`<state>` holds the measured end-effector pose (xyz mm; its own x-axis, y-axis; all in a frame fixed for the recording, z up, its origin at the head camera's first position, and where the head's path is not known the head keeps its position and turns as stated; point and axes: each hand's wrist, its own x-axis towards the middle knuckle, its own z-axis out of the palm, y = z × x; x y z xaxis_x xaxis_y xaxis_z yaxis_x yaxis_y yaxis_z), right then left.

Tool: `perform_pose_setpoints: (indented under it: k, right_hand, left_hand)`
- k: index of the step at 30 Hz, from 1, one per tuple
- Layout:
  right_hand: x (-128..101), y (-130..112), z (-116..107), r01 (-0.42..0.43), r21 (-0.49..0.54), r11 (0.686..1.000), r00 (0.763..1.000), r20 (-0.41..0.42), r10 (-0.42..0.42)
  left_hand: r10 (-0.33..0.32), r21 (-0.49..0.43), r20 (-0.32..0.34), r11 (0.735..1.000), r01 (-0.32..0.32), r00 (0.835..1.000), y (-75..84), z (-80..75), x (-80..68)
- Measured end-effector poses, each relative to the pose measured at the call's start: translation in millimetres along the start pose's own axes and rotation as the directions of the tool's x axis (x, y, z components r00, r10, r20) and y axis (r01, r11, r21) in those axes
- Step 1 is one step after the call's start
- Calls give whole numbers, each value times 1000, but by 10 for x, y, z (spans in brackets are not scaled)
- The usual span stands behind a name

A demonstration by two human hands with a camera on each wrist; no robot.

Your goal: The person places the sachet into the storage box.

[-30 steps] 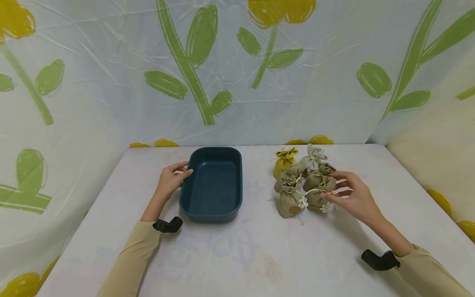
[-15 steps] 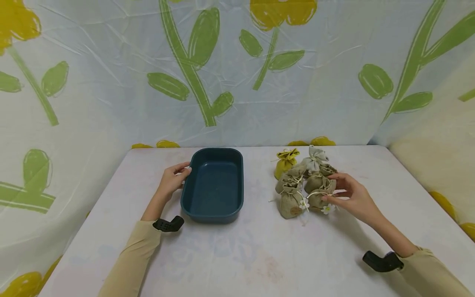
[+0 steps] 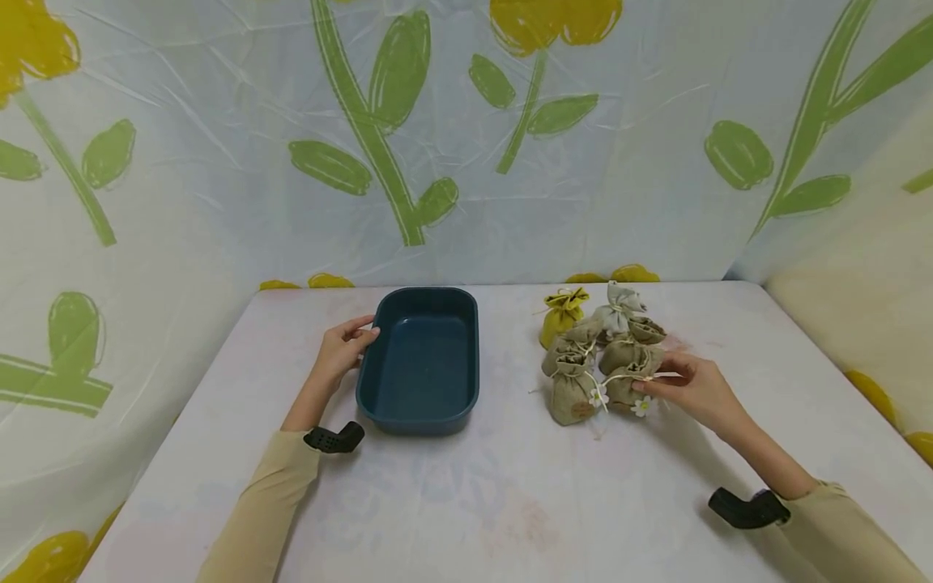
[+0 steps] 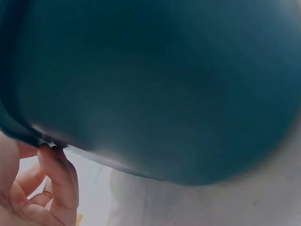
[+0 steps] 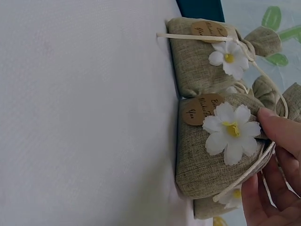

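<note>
- Burlap pouch (image 3: pixel 625 380), tied with a cord and trimmed with a white flower (image 5: pixel 231 130), is pinched near its gathered neck by the fingers (image 5: pixel 282 134) of the right hand (image 3: pixel 692 389); it rests on the worktop (image 3: pixel 510 502), not yet lifted.
- 5 pouches are counted in the cluster: 3 burlap, 1 yellow pouch (image 3: pixel 560 314) and 1 pale grey pouch (image 3: pixel 618 308) at the back, all touching or just beside one another.
- Teal tub (image 3: pixel 421 360) stands well apart to the left of the cluster, and nothing is seen inside it.
- Its near-left rim is touched by the left hand (image 3: pixel 338 350), whose fingers (image 4: pixel 59 176) are lightly curled against the outer wall, steadying rather than gripping.
- Judged from this layout, the work is at its very start: no pouch is in the tub, and all 5 are left on the worktop.
</note>
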<state>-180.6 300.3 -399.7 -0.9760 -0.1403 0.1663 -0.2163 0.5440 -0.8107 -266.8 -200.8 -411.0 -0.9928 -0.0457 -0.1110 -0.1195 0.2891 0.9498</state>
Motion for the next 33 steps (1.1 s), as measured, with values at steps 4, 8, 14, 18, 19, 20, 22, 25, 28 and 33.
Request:
perform_pose_setpoints:
  k: [4,8,14,18,19,20,22,25,28,33]
  right_hand:
    - [15,-17,1,35,-59,998,999,-11,-36]
    - [16,-41,-4,70,-118,991,996,-40,-75]
    - [34,-91,18,119,-194,974,986,-95,-139]
    - [60,-166,6,166,-229,959,973,-121,-198]
    - [68,-191,-1,176,-236,956,969,-126,-210]
    - [73,-217,-10,183,-243,953,967,-131,-220]
    - [89,-271,-22,198,-262,945,961,-140,-240]
    - [119,-359,-40,216,-286,934,954,-143,-265]
    - [151,-453,-62,233,-304,924,948,-141,-285]
    - [192,-603,-133,224,-284,932,950,-149,-274]
  left_hand:
    - [-20,7,-10,1000,20,1000,5,-5,9]
    - [-36,4,-15,999,36,999,11,8,19]
    - [-65,-24,-8,998,65,998,4,11,30]
    - [-81,-31,-7,996,81,997,0,19,36]
    - [-83,-30,-8,996,83,996,3,19,37]
    - [-83,-25,-5,996,83,997,3,20,39]
    - [-80,-20,-6,997,80,997,6,20,43]
    - [-79,-9,-5,997,79,997,8,18,44]
    - [-87,3,-5,996,87,996,11,13,42]
    - [-75,38,1,996,75,997,41,7,43]
